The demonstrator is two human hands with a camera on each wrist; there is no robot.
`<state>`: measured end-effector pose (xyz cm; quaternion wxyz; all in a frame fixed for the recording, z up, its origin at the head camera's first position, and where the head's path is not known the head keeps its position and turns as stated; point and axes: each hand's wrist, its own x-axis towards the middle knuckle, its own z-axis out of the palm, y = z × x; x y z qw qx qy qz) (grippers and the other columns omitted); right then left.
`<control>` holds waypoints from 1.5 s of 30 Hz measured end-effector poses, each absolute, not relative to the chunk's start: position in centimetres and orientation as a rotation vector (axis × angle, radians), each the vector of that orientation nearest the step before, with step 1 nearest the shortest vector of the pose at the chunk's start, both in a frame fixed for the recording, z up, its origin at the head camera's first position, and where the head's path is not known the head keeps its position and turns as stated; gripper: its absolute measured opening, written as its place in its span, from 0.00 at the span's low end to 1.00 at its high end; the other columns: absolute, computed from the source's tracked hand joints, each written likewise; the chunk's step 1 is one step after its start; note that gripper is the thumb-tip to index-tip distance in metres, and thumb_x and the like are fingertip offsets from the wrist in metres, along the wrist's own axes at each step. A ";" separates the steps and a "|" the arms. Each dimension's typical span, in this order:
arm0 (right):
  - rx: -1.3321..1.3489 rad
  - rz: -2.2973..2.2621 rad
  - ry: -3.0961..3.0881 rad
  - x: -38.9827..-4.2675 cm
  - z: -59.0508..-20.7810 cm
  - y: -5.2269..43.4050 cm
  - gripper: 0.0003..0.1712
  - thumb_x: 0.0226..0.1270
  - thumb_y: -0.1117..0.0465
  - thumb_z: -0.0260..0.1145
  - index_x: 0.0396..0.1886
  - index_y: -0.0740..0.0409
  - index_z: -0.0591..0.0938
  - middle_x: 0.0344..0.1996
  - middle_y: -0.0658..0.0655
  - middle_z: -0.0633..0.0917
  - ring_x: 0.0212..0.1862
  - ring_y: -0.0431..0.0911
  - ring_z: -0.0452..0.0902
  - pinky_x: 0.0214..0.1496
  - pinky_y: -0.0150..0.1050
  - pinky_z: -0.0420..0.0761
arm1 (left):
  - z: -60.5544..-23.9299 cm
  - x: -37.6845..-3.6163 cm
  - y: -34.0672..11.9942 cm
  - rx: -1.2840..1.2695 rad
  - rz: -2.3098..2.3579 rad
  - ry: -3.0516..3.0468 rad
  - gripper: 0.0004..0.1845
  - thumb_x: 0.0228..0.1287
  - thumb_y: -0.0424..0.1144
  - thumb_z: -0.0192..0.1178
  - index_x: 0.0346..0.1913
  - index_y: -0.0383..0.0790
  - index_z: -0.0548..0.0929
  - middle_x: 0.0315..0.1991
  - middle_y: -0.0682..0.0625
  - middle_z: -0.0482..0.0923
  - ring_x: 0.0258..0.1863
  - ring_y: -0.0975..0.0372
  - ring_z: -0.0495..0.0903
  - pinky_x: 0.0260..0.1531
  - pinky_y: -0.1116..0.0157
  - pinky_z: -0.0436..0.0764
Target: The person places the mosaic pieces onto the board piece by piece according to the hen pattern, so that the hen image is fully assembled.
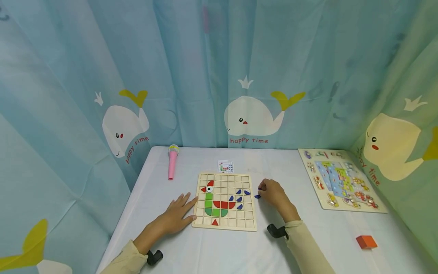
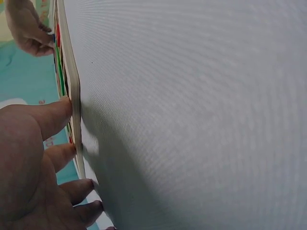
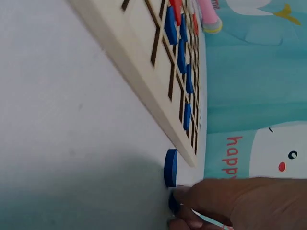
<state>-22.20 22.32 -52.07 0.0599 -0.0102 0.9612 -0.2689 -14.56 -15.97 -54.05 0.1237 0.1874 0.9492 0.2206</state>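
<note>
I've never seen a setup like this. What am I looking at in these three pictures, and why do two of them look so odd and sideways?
There is no machine here: a person works with two bare hands, wearing three cameras. The wide picture comes from a camera on the head, looking down at a white table. The two tilted close-ups come from cameras strapped to each wrist, so everything appears sideways.

In the middle lies a wooden grid board with coloured pieces forming a bird. The left hand lies flat with its fingers against the board's edge. The right hand pinches a small blue piece beside the board; another blue piece lies next to it.

Also on the table: a pink toy microphone, a small picture card, another puzzle board and an orange block.
</note>
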 end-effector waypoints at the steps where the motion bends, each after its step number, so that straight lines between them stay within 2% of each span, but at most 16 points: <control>1: -0.036 -0.792 2.922 -22.2 -52.0 22.3 0.05 0.71 0.69 0.69 0.42 0.67 0.84 0.38 0.61 0.85 0.38 0.51 0.79 0.43 0.49 0.82 | -54.0 -14.6 -16.0 0.546 0.644 2.768 0.35 0.80 0.53 0.58 0.83 0.49 0.63 0.84 0.39 0.54 0.84 0.39 0.49 0.79 0.34 0.52; 8: -0.092 -0.806 2.965 -22.2 -51.9 23.0 0.08 0.73 0.72 0.64 0.47 0.70 0.86 0.43 0.66 0.88 0.45 0.56 0.84 0.50 0.54 0.85 | -54.0 -14.5 -15.9 0.547 0.644 2.768 0.35 0.80 0.53 0.58 0.83 0.48 0.64 0.84 0.38 0.54 0.84 0.39 0.50 0.78 0.34 0.53; 16: -0.054 -0.901 2.944 -22.7 -51.9 24.7 0.08 0.74 0.70 0.65 0.47 0.70 0.85 0.41 0.65 0.88 0.37 0.50 0.82 0.39 0.47 0.84 | -53.9 -14.5 -15.9 0.545 0.640 2.766 0.35 0.80 0.53 0.57 0.83 0.48 0.63 0.84 0.38 0.54 0.84 0.39 0.49 0.79 0.34 0.52; 20: 0.011 -0.901 2.949 -22.8 -52.3 25.0 0.08 0.74 0.66 0.67 0.43 0.69 0.84 0.36 0.63 0.86 0.34 0.50 0.80 0.36 0.45 0.82 | -53.9 -14.5 -15.9 0.543 0.640 2.763 0.35 0.80 0.53 0.57 0.83 0.49 0.63 0.84 0.39 0.54 0.84 0.39 0.49 0.79 0.34 0.52; 25: 0.047 -0.849 2.984 -22.7 -52.7 24.1 0.08 0.72 0.65 0.70 0.38 0.69 0.83 0.34 0.62 0.84 0.34 0.51 0.78 0.36 0.47 0.81 | -53.9 -14.5 -16.0 0.537 0.633 2.762 0.35 0.80 0.54 0.57 0.83 0.49 0.63 0.84 0.39 0.54 0.84 0.40 0.49 0.79 0.35 0.52; 30: 0.037 -0.767 3.025 -22.5 -52.6 23.1 0.07 0.71 0.67 0.70 0.39 0.69 0.84 0.34 0.63 0.84 0.36 0.53 0.78 0.41 0.51 0.82 | -54.0 -14.6 -16.0 0.553 0.634 2.761 0.35 0.80 0.54 0.57 0.83 0.49 0.63 0.84 0.38 0.54 0.84 0.39 0.50 0.79 0.34 0.53; 36: 0.099 -0.740 3.026 -22.4 -52.8 22.7 0.08 0.73 0.65 0.70 0.39 0.69 0.84 0.35 0.63 0.85 0.35 0.52 0.79 0.40 0.50 0.82 | -54.0 -14.6 -16.0 0.545 0.635 2.756 0.35 0.80 0.54 0.57 0.84 0.50 0.63 0.85 0.39 0.53 0.84 0.40 0.49 0.79 0.35 0.52; 45: 0.007 -0.842 3.055 -21.1 -52.4 21.3 0.08 0.69 0.64 0.74 0.38 0.66 0.85 0.34 0.60 0.85 0.33 0.50 0.78 0.37 0.46 0.82 | -54.0 -14.5 -15.9 0.543 0.650 2.758 0.35 0.80 0.53 0.57 0.83 0.49 0.63 0.84 0.39 0.54 0.84 0.40 0.49 0.79 0.35 0.52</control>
